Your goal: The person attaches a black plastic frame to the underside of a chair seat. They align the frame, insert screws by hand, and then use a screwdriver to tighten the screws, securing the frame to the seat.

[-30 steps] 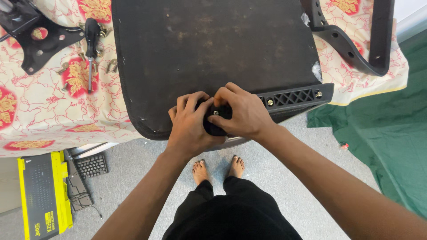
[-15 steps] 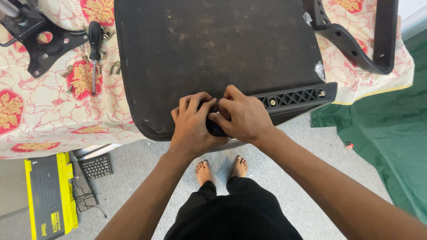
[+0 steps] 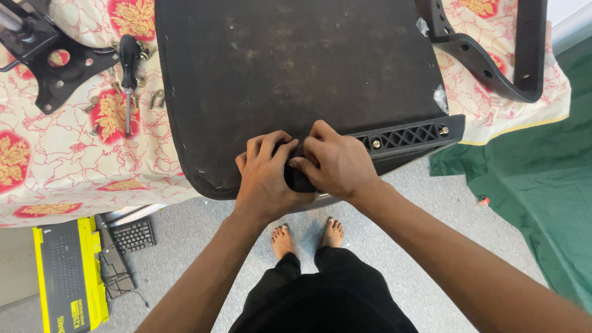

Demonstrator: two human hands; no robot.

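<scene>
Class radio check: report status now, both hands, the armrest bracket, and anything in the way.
Left hand and right hand both closed on the black armrest bracket at the seat base edge. Screwdriver lies apart on the tablecloth. Nothing blocking.

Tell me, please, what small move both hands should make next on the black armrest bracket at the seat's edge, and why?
Probably press the armrest bracket flat against the seat underside and hold. Both the left hand and the right hand cover its near end, only its far bolt shows, and the screwdriver lies untouched on the cloth.
</scene>
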